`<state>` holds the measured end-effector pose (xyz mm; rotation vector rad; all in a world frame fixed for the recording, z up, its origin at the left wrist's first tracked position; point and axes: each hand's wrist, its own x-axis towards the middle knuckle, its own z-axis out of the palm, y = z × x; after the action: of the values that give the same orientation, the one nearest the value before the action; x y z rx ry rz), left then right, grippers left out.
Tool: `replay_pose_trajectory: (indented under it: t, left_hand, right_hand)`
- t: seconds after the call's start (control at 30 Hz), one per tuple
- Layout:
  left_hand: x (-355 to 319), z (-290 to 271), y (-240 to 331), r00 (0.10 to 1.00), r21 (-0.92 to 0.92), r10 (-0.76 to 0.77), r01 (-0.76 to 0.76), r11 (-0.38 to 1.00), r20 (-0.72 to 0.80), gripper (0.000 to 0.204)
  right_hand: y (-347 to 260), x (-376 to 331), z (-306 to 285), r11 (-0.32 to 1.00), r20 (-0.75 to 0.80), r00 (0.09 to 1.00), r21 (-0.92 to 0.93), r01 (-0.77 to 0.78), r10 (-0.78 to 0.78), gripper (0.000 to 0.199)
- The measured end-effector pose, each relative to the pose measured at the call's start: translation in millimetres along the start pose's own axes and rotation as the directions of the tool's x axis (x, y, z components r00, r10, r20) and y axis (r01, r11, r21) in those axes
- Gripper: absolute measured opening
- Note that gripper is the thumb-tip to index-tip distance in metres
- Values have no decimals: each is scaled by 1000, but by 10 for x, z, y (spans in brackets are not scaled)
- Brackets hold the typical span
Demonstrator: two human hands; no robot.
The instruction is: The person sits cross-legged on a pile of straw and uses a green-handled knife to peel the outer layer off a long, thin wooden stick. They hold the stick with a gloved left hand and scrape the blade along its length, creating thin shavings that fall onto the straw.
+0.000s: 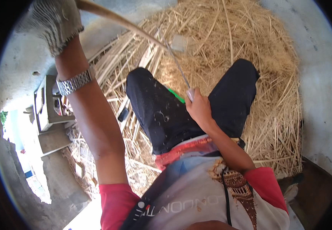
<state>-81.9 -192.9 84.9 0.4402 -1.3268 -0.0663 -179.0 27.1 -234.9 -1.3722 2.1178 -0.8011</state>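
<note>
My left hand (55, 25), in a grey ribbed knit glove, is raised at the upper left and closed round one end of a long bamboo strip (124, 23). The strip slants down to the right over the straw-like heap. My bare right hand (199, 109) is closed round the pale handle of a knife (180, 69) between my knees. Its thin blade points up and away, crossing or touching the strip's far end; which one, I cannot tell. The tips of my left fingers are cut off by the picture's edge.
Dry shavings and split strips (265, 50) cover the floor before me and on both sides. A clear plastic piece (179, 43) lies on them. At left stands a grey block-like stand (49, 101) with small items. Pale walls (323, 76) curve round, with a bright opening at left.
</note>
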Motion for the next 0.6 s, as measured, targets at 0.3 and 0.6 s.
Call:
replay_pose_trajectory:
  t: [0.3, 0.6]
  left_hand:
    - [-36, -46, 147, 999, -7, -19, 20, 1000, 37, 29]
    - [228, -154, -193, 987, 55, -159, 159, 986, 4, 18]
  right_hand:
    - [-443, 48, -613, 703, 338, 932, 631, -328, 131, 23]
    - [-105, 104, -194, 985, 107, 993, 160, -65, 48, 33]
